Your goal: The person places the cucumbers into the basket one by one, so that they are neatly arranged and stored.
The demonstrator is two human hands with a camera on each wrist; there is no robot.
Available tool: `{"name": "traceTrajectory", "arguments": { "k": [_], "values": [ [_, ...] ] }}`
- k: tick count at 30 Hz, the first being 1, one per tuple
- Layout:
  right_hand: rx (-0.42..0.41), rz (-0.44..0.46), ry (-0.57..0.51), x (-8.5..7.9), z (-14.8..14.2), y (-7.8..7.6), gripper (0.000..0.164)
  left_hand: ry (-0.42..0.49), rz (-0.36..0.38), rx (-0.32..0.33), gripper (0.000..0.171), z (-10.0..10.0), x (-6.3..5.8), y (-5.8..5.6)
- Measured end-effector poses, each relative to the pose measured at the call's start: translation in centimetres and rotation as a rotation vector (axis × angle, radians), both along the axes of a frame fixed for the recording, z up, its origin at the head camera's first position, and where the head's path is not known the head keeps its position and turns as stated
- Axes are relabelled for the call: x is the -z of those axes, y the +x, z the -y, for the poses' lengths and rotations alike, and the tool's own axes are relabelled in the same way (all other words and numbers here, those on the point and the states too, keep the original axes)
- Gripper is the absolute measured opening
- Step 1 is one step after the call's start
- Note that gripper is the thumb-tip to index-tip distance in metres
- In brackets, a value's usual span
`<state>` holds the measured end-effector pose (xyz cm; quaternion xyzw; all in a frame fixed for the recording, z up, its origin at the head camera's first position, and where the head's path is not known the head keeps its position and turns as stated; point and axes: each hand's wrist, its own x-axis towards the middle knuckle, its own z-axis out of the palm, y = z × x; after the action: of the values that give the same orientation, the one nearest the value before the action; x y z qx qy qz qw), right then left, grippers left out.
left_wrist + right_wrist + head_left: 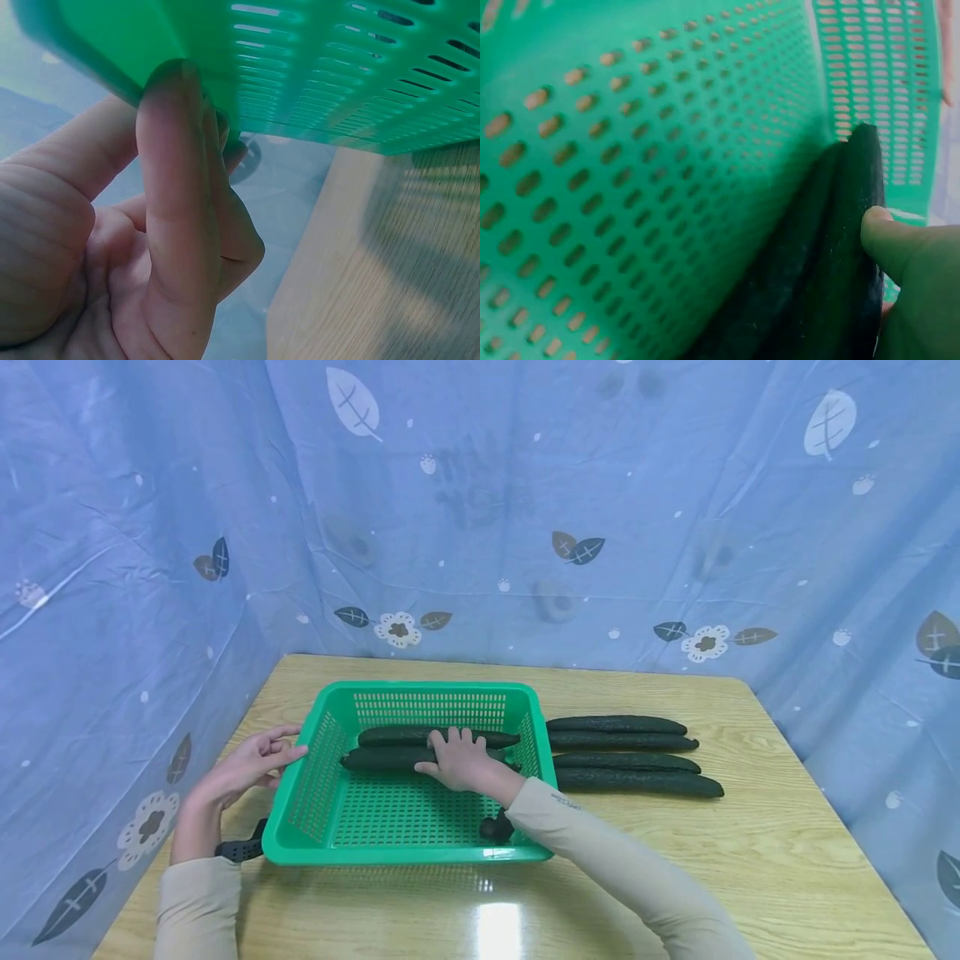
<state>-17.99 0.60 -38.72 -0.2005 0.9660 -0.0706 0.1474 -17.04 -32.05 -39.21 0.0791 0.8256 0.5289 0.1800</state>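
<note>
A green slotted plastic basket (405,855) stands on the wooden table with two long dark cucumbers in its rear half. My left hand (255,758) pinches the basket's left rim between thumb and fingers; the left wrist view has the fingers (176,172) against the rim's underside. Reaching in over the right side, my right hand (463,763) grips the nearer cucumber (386,759) towards its right end. In the right wrist view the thumb (877,221) presses along that cucumber's side. The other cucumber (397,737) lies right behind it, partly hidden by the fingers.
Several more cucumbers (637,781) lie side by side on the table just right of the basket, their left ends hidden by its wall. A blue patterned cloth (487,527) hangs behind the table and along its sides. Black wrist gear (497,828) shows below the right wrist.
</note>
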Motion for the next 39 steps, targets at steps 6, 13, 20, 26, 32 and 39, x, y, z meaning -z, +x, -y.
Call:
{"name": "traceTrajectory", "arguments": {
  "k": [6,13,20,26,32,39],
  "values": [
    [-0.009,-0.027,0.030,0.4,0.3,0.2,0.043,0.002,0.000,0.011,0.069,0.0,0.1,-0.1],
    [-0.015,-0.044,0.027,0.8,0.3,0.0,0.047,-0.005,-0.004,0.001,0.068,0.1,0.1,0.0],
    [-0.029,-0.062,0.048,1.1,0.1,-0.1,0.053,-0.003,-0.006,0.001,0.068,0.0,0.1,0.1],
    [-0.052,-0.066,0.073,1.0,-0.1,-0.1,0.058,-0.001,-0.012,0.006,0.068,0.0,0.2,0.1],
    [-0.073,-0.069,0.097,0.4,-0.5,0.0,0.051,-0.003,-0.006,-0.001,0.068,-0.1,0.2,0.2],
    [-0.058,-0.072,0.118,-0.5,-1.3,0.2,0.043,-0.004,-0.004,0.001,0.068,-0.1,0.1,0.3]
  ]
}}
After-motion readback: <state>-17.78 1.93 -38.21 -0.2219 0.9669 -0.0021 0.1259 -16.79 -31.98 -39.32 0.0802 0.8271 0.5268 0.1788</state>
